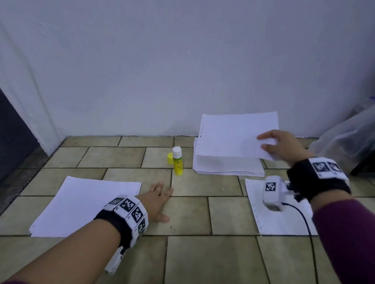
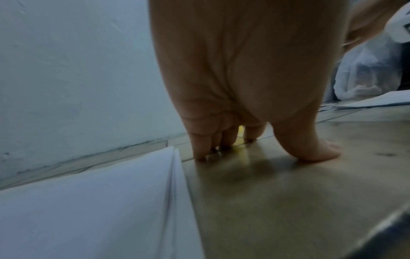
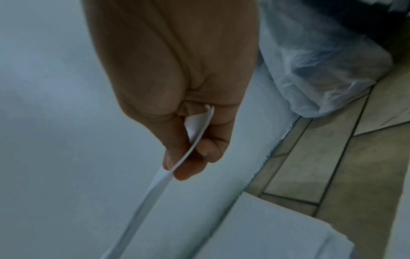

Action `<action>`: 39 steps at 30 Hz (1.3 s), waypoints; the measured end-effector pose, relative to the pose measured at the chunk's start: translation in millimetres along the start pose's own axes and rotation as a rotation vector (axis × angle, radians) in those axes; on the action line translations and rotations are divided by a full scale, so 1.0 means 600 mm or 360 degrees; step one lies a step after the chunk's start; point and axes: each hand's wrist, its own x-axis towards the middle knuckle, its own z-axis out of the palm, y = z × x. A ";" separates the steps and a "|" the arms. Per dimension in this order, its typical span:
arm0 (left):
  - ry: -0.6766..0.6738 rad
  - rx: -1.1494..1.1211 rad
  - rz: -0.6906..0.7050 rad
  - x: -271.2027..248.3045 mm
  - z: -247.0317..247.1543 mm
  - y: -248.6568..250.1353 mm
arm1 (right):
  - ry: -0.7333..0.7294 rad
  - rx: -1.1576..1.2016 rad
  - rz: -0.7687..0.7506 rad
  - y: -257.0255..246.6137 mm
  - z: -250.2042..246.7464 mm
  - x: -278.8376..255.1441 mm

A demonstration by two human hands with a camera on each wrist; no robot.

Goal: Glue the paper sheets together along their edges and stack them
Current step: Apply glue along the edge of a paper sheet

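Two purple sleeves (image 1: 355, 241) fill the lower corners of the head view, cut off by the frame, each wrist wrapped in a band of black-and-white markers. The left hand (image 1: 157, 201) lies flat on the tiled floor (image 1: 201, 262), fingers (image 2: 200, 147) straight and spread, tips pressing the tile just beside the right edge of a thin stack of sheets (image 1: 84, 206), holding nothing. The right hand (image 1: 280, 144) is raised over the thick ream of paper (image 1: 225, 163) near the wall (image 1: 176, 54), pinching the near right corner of a single lifted sheet (image 1: 237, 134) between thumb and curled fingers (image 3: 210, 150); seen edge-on from the wrist, the sheet bows slightly in the grip and is blurred. The lifted sheet is white with a row of perforation holes down its left margin, its long axis running left to right across the ream, tilted up toward the wall. A glue stick (image 1: 177, 161) stands upright between the two piles, yellow body, white top, its yellow cap (image 1: 170, 159) lying just behind it; the label is too small to read. Another perforated sheet (image 1: 273, 215) lies flat under the right wrist, partly covered by the white wrist camera (image 1: 273, 192) and its black cable (image 1: 303, 218). A crumpled clear plastic bag (image 1: 348, 137) sits at the right edge, its contents impossible to make out.
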 end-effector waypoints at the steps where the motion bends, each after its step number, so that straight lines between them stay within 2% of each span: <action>1: 0.0009 0.0007 -0.0002 0.001 0.000 0.000 | -0.0022 -0.0100 0.0011 0.005 0.013 0.023; 4: 0.0026 0.0022 -0.0001 0.008 0.005 -0.002 | -0.0113 -0.0322 0.0064 0.021 0.053 0.065; 8: 0.0036 -0.0014 0.0004 0.015 0.010 -0.007 | -0.0199 -0.0484 0.0151 0.042 0.088 0.078; 15: 0.0021 -0.0025 0.0015 0.019 0.012 -0.010 | -0.0490 -0.0745 0.0300 0.053 0.105 0.080; 19: 0.0016 -0.0027 0.0022 0.017 0.012 -0.010 | -0.0512 -0.0857 0.0416 0.044 0.116 0.082; 28: 0.0027 -0.0045 0.0017 0.020 0.013 -0.013 | -0.0571 -0.1462 0.0276 0.001 0.121 0.077; 30: 0.0024 -0.0041 0.0011 0.021 0.014 -0.013 | -0.0570 -0.1475 0.0267 -0.005 0.113 0.075; 35: 0.0008 -0.0026 0.0013 0.017 0.011 -0.011 | -0.0322 -0.1155 0.0193 -0.005 0.085 0.043; 37: -0.0007 -0.0031 0.0014 0.015 0.010 -0.011 | -0.0449 -0.1077 0.0142 0.004 0.078 0.008; 39: -0.0006 -0.0033 0.0006 0.013 0.010 -0.009 | -0.0693 -0.1016 0.0088 0.017 0.077 -0.039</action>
